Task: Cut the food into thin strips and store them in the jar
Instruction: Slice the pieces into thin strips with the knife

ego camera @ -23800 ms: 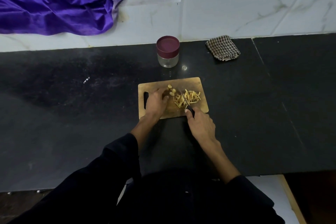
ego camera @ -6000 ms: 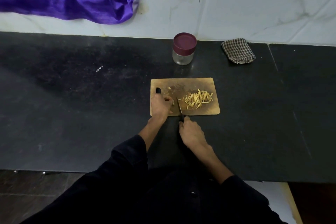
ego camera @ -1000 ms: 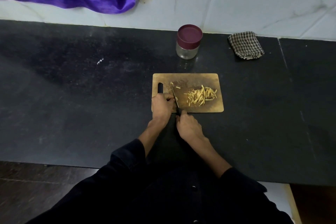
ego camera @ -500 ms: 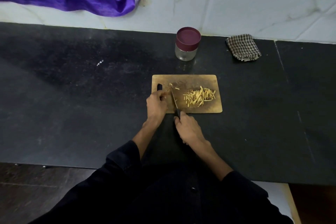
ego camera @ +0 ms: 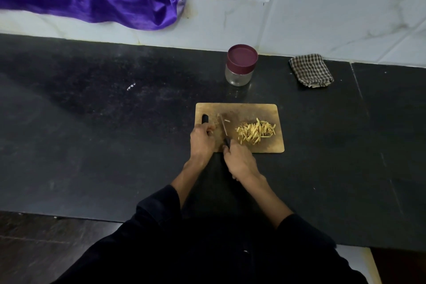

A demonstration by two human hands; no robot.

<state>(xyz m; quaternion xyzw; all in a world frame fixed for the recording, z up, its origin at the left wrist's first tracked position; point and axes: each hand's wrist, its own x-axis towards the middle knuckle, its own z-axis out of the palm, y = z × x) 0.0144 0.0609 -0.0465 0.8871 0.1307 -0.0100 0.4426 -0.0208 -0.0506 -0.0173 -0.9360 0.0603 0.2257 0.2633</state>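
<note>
**One head-worn view, looking down and forward**

You get a single wide-angle view, from your own head, aimed down across the black stone counter [ego camera: 92,145] toward the white marble wall [ego camera: 334,18]. The rectangular wooden cutting board [ego camera: 253,110] sits near frame centre, at arm's reach. Your dark sleeves fill the bottom edge. No second view shares the scene.

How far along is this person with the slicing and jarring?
Done: a pile of thin strips lies on the cutting board. In hand: the right hand grips the knife, while the left hand holds down what seems to be a last small piece, mostly hidden. Left: the jar looks empty with its maroon lid on, so nothing is stored yet.
</note>
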